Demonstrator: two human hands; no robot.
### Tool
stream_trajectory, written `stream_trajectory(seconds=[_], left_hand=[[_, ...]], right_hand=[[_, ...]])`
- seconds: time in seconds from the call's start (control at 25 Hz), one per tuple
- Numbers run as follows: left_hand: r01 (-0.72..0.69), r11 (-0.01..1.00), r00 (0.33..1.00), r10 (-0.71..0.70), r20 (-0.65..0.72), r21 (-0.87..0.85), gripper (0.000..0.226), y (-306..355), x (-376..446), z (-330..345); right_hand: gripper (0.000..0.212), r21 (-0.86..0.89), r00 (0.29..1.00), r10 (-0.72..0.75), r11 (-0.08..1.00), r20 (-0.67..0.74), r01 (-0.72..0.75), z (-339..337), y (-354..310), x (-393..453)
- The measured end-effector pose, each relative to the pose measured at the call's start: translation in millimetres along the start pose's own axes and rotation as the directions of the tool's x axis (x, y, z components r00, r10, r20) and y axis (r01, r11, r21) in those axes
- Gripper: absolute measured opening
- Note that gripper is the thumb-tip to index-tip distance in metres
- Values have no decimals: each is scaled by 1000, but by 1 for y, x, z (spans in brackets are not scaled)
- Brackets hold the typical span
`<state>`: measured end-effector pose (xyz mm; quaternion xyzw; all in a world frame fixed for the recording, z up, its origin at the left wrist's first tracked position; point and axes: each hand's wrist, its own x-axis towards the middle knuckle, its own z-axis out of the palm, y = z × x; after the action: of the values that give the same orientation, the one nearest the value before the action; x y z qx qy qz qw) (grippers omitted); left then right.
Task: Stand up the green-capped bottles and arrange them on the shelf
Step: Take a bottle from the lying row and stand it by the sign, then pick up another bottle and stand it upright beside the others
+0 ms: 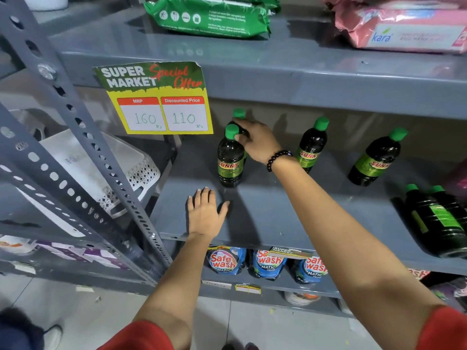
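The person's right hand is reaching into the grey shelf and has its fingers wrapped around the neck of the rear bottle, right behind the front bottle, which stands upright near the left end. Those two bottles sit touching or nearly so (hard to call, the hand covers the gap). The left hand lies flat on the shelf board just in front of the front bottle, fingers spread, gripping nothing. Further right, two more green-capped bottles stand apart from each other: the middle bottle just past the beaded bracelet on the right wrist, and the far bottle beyond it. At the right edge, a pair of lying bottles rests on its side, caps pointing to the back. A yellow price tag hangs from the shelf above.
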<state>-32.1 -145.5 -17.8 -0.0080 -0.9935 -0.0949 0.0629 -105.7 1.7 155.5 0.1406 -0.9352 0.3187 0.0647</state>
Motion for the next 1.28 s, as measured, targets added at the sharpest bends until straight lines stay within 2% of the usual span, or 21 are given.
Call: stream_trajectory(seconds=[0.08, 0.12, 0.24, 0.4, 0.48, 0.56, 0.64, 0.76, 0.88, 0.96, 1.08, 1.16, 1.2, 1.24, 1.28], left_hand=[[-37, 999, 998, 36, -50, -15, 55, 4, -5, -3], [-62, 997, 995, 59, -82, -42, 53, 9, -7, -3], [-127, 983, 991, 122, -49, -131, 51, 36, -11, -1], [-211, 958, 973, 225, 58, -194, 57, 95, -10, 9], [-229, 957, 965, 247, 88, -177, 59, 118, -11, 16], [-228, 963, 964, 244, 106, -142, 60, 128, -10, 21], [-227, 967, 964, 240, 111, -115, 59, 131, -8, 25], [-226, 969, 965, 237, 110, -102, 58, 131, -7, 26], [-225, 970, 966, 235, 111, -97, 57, 132, -8, 25], [-222, 970, 966, 233, 115, -97, 57, 133, -9, 24], [-227, 970, 966, 236, 110, -87, 56, 132, -10, 23], [-226, 971, 965, 235, 114, -81, 56, 132, -10, 23], [-227, 971, 965, 235, 115, -79, 56, 132, -9, 24], [-226, 971, 965, 234, 115, -79, 56, 132, -9, 24], [-226, 971, 965, 234, 114, -82, 56, 132, -10, 24]], right_hand=[[43, 38, 987, 37, 999, -156, -31, -5, 21, -21], [41, 52, 966, 103, 994, -238, -93, -9, 38, -33], [38, 29, 841, 357, 925, -407, -379, -23, 97, -74], [41, -187, 654, 550, 674, -520, -715, -49, 175, -145], [50, -226, 550, 645, 517, -531, -825, -64, 207, -179], [51, -216, 453, 700, 405, -552, -889, -77, 233, -202], [44, -213, 405, 699, 349, -589, -913, -89, 255, -218], [43, -252, 377, 709, 280, -596, -926, -104, 275, -230], [46, -305, 380, 718, 241, -583, -921, -115, 283, -231], [54, -284, 357, 734, 230, -577, -931, -119, 282, -230], [59, -89, 288, 745, 296, -601, -951, -115, 270, -223], [58, 121, 220, 759, 365, -612, -923, -107, 259, -215], [56, 286, 184, 775, 428, -605, -857, -102, 253, -210], [52, 474, 175, 798, 501, -577, -724, -95, 245, -206], [46, 632, 209, 820, 550, -533, -546, -88, 236, -201]])
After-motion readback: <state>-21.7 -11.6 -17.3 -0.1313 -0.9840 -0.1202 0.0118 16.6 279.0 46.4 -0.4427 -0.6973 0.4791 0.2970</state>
